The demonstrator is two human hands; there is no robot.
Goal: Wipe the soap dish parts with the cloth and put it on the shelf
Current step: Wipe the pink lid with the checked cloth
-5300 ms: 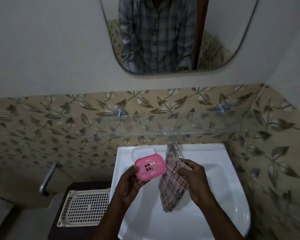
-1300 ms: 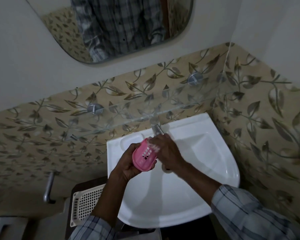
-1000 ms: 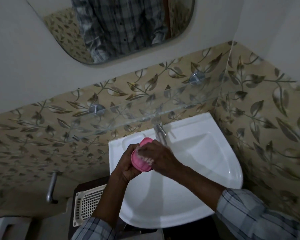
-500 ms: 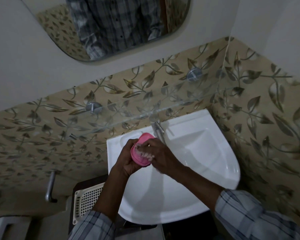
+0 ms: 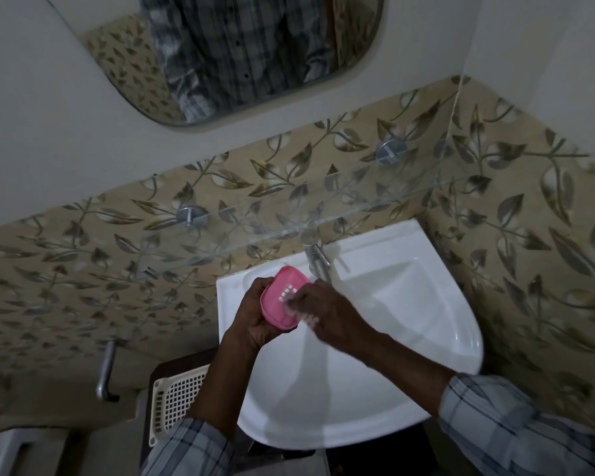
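The place is a small, dim bathroom corner. A white sink [image 5: 375, 400] is fixed in the corner, and a metal tap [image 5: 318, 259] stands at its back edge. Above the sink a clear glass shelf [image 5: 323, 214] runs along the wall on two round metal holders. The lower wall is covered with beige tiles [image 5: 83, 269] with a leaf pattern; higher up the wall is plain white, with a mirror [image 5: 241, 53] on it. Left of the sink a cream plastic basket [image 5: 176, 403] lies on a dark surface.

The left hand [image 5: 255, 321] has its fingers closed around a pink soap dish part [image 5: 282, 297], over the back left of the sink. The right hand [image 5: 323, 314] presses on the inside of it; its fingers are blurred, and whether they hold the cloth cannot be told.
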